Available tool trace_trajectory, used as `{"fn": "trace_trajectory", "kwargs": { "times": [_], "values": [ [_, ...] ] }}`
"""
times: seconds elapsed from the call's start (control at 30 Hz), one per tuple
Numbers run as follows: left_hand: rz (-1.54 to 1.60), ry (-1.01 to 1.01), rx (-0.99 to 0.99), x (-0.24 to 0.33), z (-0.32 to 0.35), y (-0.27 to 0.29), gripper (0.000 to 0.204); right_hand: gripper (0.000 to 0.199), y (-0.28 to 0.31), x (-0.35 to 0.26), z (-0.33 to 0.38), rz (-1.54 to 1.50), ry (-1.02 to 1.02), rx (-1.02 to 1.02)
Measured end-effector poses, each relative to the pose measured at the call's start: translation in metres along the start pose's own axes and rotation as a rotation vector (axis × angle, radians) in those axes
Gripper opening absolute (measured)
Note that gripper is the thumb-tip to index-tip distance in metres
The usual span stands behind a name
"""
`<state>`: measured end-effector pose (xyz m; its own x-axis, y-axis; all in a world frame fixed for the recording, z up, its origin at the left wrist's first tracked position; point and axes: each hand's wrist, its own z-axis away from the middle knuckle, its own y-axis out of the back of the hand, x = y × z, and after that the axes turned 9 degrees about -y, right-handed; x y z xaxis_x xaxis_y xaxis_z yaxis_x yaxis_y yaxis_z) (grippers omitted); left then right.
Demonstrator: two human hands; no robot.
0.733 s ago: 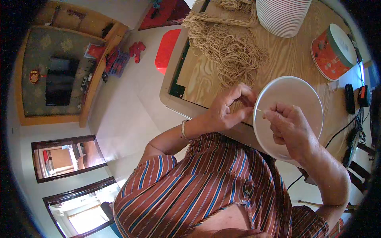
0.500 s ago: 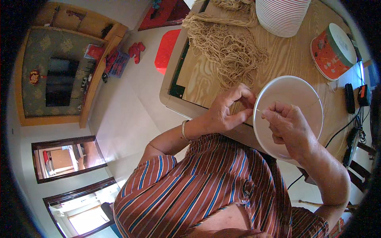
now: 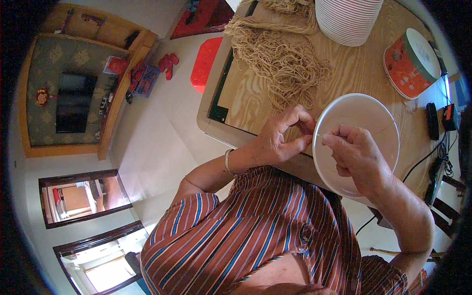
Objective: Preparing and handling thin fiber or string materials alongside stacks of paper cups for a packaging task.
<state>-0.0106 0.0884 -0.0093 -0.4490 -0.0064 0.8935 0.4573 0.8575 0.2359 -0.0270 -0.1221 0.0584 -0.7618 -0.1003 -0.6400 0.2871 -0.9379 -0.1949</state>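
Observation:
A white paper bucket (image 3: 358, 113) is tipped so its open mouth faces me, at the table's near edge. My right hand (image 3: 358, 152) reaches into the mouth, its thumb and forefinger pinched on a short bit of thin cord at the left rim. Outside that rim, my left hand (image 3: 287, 135) is closed, thumb and fingertips drawn together against the wall; what they hold is hidden. A thin strand (image 3: 386, 129) shows on the far right side of the bucket's inside. Beyond my left hand lies a loose heap of tan cord (image 3: 282, 61).
A tall stack of white buckets (image 3: 348, 22) stands at the back of the wooden table (image 3: 356, 69). On the right are a red patterned tub (image 3: 408, 64), a black device (image 3: 432, 122) and cables (image 3: 445, 155). A red stool (image 3: 205, 64) stands left of the table.
Both hands stay at the bucket's left rim, almost unmoved. Less of the cord shows between my right fingertips and the rim.

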Motion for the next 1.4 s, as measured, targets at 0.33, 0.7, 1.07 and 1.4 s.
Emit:
{"fn": "trace_trajectory", "kwargs": {
  "times": [0.33,0.7,1.07,1.4],
  "values": [
    [0.018,-0.040,0.010,0.001,-0.001,-0.001,0.018,0.016,-0.002,-0.003,-0.001,0.048,0.000,0.034],
    [-0.082,-0.103,0.032,0.004,-0.003,-0.003,0.017,0.018,-0.007,-0.007,0.000,0.093,0.016,0.047],
    [-0.112,-0.115,0.023,0.010,-0.004,-0.004,0.012,0.017,-0.007,-0.008,-0.001,0.116,0.020,0.051],
    [0.052,0.051,0.048,0.012,0.004,-0.008,0.008,0.020,-0.005,-0.008,-0.001,0.109,0.019,0.035]
  ]
}}
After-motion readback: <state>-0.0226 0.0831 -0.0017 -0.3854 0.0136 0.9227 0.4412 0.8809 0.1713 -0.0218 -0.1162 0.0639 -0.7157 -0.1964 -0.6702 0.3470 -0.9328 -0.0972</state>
